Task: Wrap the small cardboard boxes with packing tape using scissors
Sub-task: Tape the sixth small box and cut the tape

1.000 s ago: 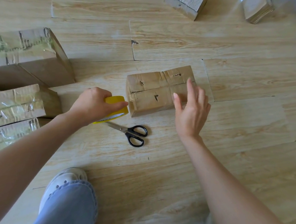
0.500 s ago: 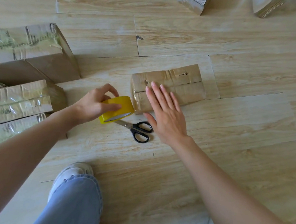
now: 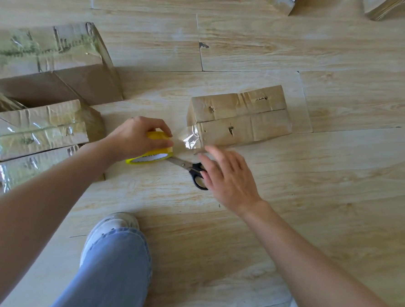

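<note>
Fingers (image 3: 158,132) of the left hand (image 3: 136,138): curling round the yellow tape roll (image 3: 149,155) and holding it on edge on the floor (image 3: 317,193), just right of the taped boxes (image 3: 39,130).

Tape strip (image 3: 188,138): stretching, wrinkled, from the roll to the left end of the small cardboard box (image 3: 242,117), which is lying on the floor mid-frame. I am judging the strip slack. If the roll tips or gets released, it risks folding onto itself or sticking to the floor. Nothing is pinning the box, so a harder pull risks dragging it leftward.

Scissors (image 3: 185,165): lying closed, with the blade tip pointing at the roll's lower edge and the black handles partly hidden. Lifting them carelessly risks snagging the strip above.

Right hand (image 3: 229,175): its fingers (image 3: 211,154) are spreading loosely and gripping nothing as the hand hovers over the handles. I cannot tell whether they are touching. A fumbled pickup risks nudging the box corner just beside them.
</note>
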Demonstrator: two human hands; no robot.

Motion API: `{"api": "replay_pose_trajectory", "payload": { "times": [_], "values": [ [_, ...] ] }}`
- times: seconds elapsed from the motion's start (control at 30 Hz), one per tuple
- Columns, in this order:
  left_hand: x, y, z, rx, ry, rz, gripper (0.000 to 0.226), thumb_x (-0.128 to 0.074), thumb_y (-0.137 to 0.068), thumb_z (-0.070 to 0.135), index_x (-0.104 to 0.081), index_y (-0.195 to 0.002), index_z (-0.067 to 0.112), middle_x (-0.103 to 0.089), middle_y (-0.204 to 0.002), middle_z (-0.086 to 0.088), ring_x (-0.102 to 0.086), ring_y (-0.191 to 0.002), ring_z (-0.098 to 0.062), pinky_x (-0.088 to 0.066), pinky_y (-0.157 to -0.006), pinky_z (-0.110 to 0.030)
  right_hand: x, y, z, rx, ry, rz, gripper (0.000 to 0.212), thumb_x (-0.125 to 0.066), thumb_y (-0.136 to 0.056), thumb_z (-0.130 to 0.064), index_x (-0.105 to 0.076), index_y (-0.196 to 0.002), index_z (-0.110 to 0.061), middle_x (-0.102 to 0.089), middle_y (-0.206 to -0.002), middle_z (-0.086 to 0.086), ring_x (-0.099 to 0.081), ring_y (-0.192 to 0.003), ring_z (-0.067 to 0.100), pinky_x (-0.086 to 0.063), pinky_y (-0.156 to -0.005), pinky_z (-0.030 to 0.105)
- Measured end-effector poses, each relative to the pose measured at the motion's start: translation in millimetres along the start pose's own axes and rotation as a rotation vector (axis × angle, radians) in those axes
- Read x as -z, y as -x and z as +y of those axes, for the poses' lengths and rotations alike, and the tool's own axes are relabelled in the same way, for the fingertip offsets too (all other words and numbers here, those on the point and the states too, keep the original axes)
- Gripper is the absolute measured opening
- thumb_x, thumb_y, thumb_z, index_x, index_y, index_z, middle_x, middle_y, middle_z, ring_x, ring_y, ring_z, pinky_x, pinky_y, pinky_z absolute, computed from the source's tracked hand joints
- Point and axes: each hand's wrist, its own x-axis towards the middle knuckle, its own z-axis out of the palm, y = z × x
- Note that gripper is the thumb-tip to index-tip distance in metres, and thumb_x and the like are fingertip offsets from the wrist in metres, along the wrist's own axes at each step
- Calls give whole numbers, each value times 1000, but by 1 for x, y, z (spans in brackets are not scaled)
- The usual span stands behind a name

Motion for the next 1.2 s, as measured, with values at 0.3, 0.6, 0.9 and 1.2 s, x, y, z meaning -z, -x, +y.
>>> {"api": "replay_pose_trajectory", "payload": {
  "times": [0.3,0.6,0.9,1.2],
  "values": [
    [7,2,2,-40,-18,20,14,-74,-76,44,-65,-87,40,-62,-85,7,-57,-83,-17,-46,-79,-33,-31,21,-28,-344,-142,-611,27,-53,-97,-13,-52,-124,-7,-50,-131,9,-50,-119,25,-40,-96,35],
    [9,0,-1,-59,-48,26,12,-72,-80,42,-63,-87,43,-56,-83,18,-49,-82,-2,-34,-90,-37,-44,17,-27,-456,-115,-623,40,-48,-100,-17,-39,-139,-8,-43,-139,8,-42,-127,22,-36,-101,31],
    [4,-3,-1,-29,-107,69,7,-68,-83,45,-63,-84,41,-62,-86,12,-50,-86,-14,-15,-85,-30,-13,46,-36,-902,-558,-666,23,-64,-92,-30,-50,-104,-17,-64,-97,-4,-59,-78,6,-52,-66,21],
    [-2,-3,1,34,-47,144,8,-68,-82,45,-64,-84,38,-58,-81,17,-53,-98,-16,-16,-84,-30,10,35,-58,-1085,-1167,-763,81,-71,-43,-83,-45,-94,-25,-49,-86,-7,-51,-77,4,-41,-66,19]
  ]
}}
